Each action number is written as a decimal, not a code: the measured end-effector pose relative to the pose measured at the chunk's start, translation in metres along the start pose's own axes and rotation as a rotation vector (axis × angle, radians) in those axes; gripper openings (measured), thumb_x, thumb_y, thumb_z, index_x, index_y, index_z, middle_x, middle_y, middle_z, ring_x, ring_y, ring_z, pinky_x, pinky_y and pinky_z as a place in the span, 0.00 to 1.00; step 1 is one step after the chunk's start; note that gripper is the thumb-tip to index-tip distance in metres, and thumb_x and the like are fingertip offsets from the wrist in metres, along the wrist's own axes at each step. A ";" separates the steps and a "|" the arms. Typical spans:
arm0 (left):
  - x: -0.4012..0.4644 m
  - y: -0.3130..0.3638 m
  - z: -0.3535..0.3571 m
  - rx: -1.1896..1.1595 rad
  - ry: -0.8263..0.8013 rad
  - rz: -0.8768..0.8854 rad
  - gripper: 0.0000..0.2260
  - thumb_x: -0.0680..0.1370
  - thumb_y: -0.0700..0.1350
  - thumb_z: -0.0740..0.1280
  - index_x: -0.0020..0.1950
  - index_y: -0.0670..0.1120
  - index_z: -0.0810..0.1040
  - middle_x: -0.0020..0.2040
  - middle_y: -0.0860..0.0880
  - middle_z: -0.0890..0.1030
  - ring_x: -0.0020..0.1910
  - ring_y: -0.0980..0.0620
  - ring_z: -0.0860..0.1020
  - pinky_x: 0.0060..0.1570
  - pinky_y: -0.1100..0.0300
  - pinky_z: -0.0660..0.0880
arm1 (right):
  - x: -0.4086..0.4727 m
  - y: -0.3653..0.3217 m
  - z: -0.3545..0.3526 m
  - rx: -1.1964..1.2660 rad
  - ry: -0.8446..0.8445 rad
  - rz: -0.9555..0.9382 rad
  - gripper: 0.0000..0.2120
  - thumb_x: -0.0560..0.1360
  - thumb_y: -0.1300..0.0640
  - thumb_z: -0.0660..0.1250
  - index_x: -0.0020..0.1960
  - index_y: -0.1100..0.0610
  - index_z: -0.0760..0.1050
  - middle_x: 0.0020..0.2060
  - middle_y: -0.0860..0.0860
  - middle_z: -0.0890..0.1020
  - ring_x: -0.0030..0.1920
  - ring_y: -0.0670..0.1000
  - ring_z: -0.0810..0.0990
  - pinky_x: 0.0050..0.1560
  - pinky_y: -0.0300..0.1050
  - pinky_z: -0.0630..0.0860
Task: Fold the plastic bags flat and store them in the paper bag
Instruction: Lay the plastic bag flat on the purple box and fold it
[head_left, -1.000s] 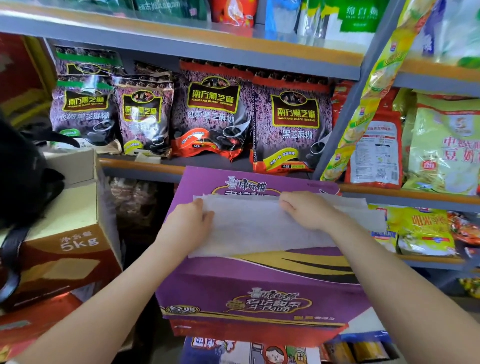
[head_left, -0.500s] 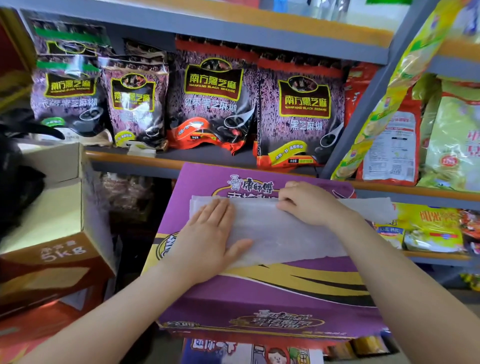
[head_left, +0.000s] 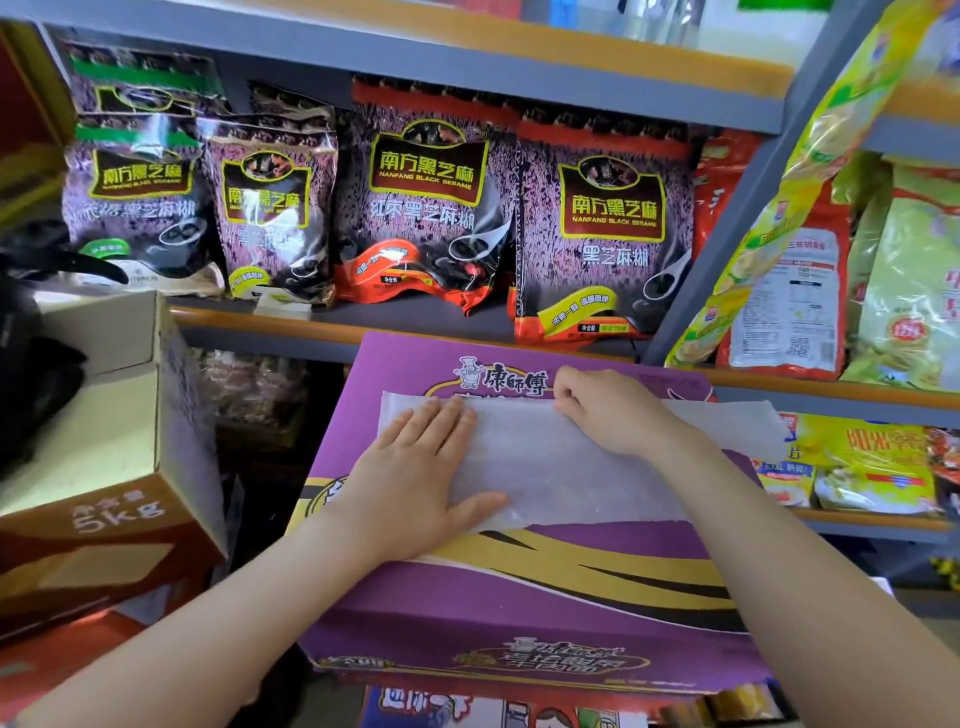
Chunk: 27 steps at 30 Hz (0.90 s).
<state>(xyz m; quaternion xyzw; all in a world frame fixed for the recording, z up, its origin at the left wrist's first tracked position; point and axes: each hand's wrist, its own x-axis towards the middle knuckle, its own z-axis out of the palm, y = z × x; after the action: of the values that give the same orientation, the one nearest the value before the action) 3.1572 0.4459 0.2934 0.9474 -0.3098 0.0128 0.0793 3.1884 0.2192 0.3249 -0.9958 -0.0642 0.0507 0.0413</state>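
A translucent white plastic bag (head_left: 561, 467) lies flat on top of a purple noodle carton (head_left: 519, 597). My left hand (head_left: 415, 483) rests palm down on the bag's left part, fingers spread and pressing it. At the bag's far edge near the middle, my right hand (head_left: 608, 410) has its fingers curled and pinches that edge. The bag's right end sticks out past my right wrist. No paper bag is in view.
Shelves behind the carton hold black sesame packets (head_left: 426, 208) and yellow-green snack packets (head_left: 904, 280). An open brown cardboard box marked 5kg (head_left: 104, 457) stands at the left, with a black bag (head_left: 31, 364) on it. More packets (head_left: 857, 467) lie on the lower right shelf.
My left hand slid from the bag's left edge onto the bag and now lies flat with fingers spread. The right hand stayed at the far edge. The view tilted down slightly.
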 end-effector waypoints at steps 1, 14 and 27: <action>0.000 -0.001 0.000 0.011 -0.013 -0.004 0.55 0.58 0.75 0.23 0.76 0.46 0.48 0.77 0.48 0.49 0.76 0.48 0.46 0.71 0.56 0.39 | 0.000 -0.001 0.001 0.019 0.001 0.019 0.05 0.80 0.55 0.55 0.48 0.55 0.66 0.47 0.56 0.79 0.49 0.60 0.75 0.43 0.52 0.70; 0.000 -0.003 0.000 0.004 -0.079 -0.011 0.58 0.49 0.80 0.29 0.76 0.53 0.42 0.77 0.52 0.42 0.75 0.50 0.41 0.72 0.56 0.40 | -0.029 -0.070 0.043 0.034 0.062 -0.006 0.36 0.70 0.38 0.30 0.76 0.48 0.43 0.77 0.47 0.45 0.77 0.48 0.44 0.74 0.48 0.42; 0.000 -0.004 -0.001 0.030 -0.177 -0.066 0.57 0.45 0.81 0.27 0.73 0.60 0.36 0.75 0.40 0.37 0.74 0.41 0.37 0.72 0.48 0.38 | -0.063 0.003 0.040 0.019 0.031 0.326 0.42 0.70 0.28 0.37 0.77 0.51 0.42 0.77 0.49 0.44 0.77 0.49 0.43 0.75 0.48 0.43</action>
<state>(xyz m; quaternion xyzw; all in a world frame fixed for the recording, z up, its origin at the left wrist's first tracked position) 3.1594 0.4489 0.2935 0.9556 -0.2841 -0.0689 0.0381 3.1222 0.2113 0.2914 -0.9932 0.0993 0.0422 0.0427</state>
